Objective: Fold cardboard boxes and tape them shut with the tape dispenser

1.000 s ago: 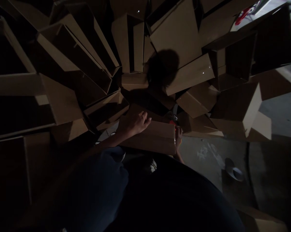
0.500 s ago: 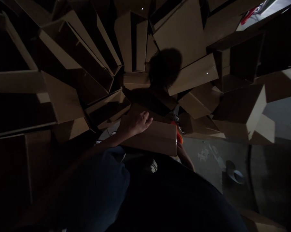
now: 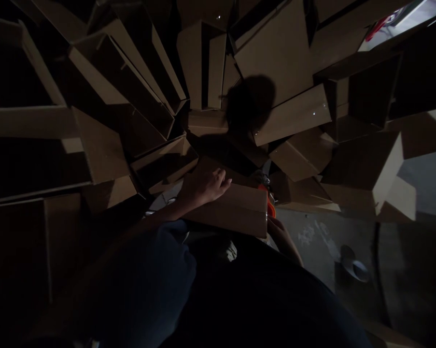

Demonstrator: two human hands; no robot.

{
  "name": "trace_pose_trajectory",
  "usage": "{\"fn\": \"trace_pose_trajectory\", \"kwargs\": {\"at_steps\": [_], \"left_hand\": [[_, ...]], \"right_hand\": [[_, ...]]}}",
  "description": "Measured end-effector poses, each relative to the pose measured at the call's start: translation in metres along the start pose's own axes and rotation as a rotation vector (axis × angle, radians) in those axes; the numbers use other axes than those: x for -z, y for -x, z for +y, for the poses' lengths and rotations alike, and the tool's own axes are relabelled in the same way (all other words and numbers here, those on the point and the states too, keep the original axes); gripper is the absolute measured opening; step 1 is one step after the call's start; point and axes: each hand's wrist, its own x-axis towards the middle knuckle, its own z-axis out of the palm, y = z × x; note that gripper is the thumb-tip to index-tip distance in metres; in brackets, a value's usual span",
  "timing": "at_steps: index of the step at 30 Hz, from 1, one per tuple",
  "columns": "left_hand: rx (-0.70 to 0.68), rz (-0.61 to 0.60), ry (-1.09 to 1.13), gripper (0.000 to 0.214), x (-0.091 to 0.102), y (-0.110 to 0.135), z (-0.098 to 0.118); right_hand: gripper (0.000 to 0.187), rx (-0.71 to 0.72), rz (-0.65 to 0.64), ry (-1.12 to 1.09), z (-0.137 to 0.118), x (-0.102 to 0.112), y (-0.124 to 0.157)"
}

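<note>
A closed brown cardboard box [image 3: 235, 210] lies across in front of my body. My left hand [image 3: 214, 186] rests on its top with the fingers curled in, and nothing shows in them. At the box's right end is an orange tape dispenser [image 3: 272, 210], its metal part pointing up and away from me. My right hand [image 3: 277, 229] is closed at the dispenser, close against that end of the box; its fingers are mostly hidden. Something shiny, perhaps tape, glints on the box's right edge.
Open cardboard boxes, such as this one [image 3: 152, 159], are heaped ahead and on both sides. At the right, a white ring-shaped thing [image 3: 359, 270] lies on the grey floor [image 3: 308, 251] near a dark cable-like line [image 3: 379, 270]. The light is dim, and a head-shaped shadow falls on the pile.
The view has shifted slightly, moving the whole scene a little right and down. My right hand shows a bit more beside the box end. My left hand keeps its place on the box.
</note>
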Motion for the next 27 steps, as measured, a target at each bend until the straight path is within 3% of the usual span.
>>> {"fn": "trace_pose_trajectory", "kwargs": {"at_steps": [5, 9, 14, 27], "left_hand": [[-0.003, 0.003, -0.016, 0.024, -0.001, 0.001, 0.002], [0.011, -0.019, -0.019, 0.024, 0.001, 0.002, 0.004], [0.006, -0.022, -0.043, 0.025, 0.003, 0.003, 0.005], [-0.044, 0.021, -0.086, 0.025, -0.007, 0.003, 0.001]], "right_hand": [[0.042, -0.186, -0.157, -0.043, -0.012, 0.016, -0.005], [0.044, -0.155, -0.232, 0.0, -0.028, 0.023, 0.001], [0.059, -0.114, -0.202, 0.082, -0.028, 0.022, 0.001], [0.069, -0.129, -0.138, 0.109, -0.005, 0.021, -0.012]]}}
